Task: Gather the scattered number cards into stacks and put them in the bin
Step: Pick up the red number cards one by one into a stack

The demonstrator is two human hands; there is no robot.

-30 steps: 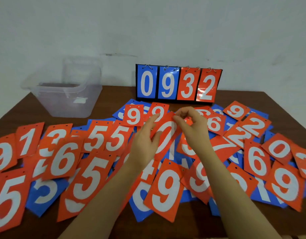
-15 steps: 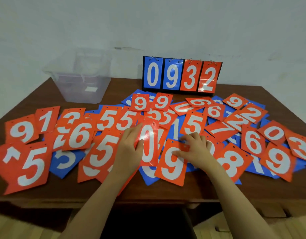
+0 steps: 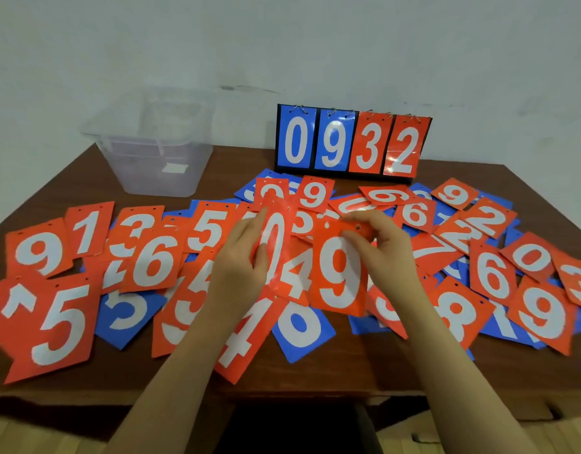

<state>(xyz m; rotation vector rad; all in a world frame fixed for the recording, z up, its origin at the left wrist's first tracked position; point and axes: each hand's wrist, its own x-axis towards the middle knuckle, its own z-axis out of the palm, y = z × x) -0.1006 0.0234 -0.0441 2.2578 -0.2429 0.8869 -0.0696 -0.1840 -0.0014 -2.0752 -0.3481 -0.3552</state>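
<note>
Held 9 card [image 3: 340, 273] upright (seemingly lengthwise).

Your table [image 3: 463, 381] runs up to a wall [image 3: 282, 44] at the back. At the far left corner sits the bin [image 3: 158, 158]. To its right, centred at the back edge, stands a scoreboard [image 3: 351, 142] showing 0, 9, 3, 2. In front of both, the number cards [image 3: 151, 267] lie scattered and overlapping across the whole width of the table, from the left edge to the right. Your left hand [image 3: 240, 270] and right hand [image 3: 384, 253] meet over the middle of the spread, the left holding a 0 card [image 3: 277, 231], the right holding a 9 card [image 3: 340, 276] just beside it, on its right.
</note>
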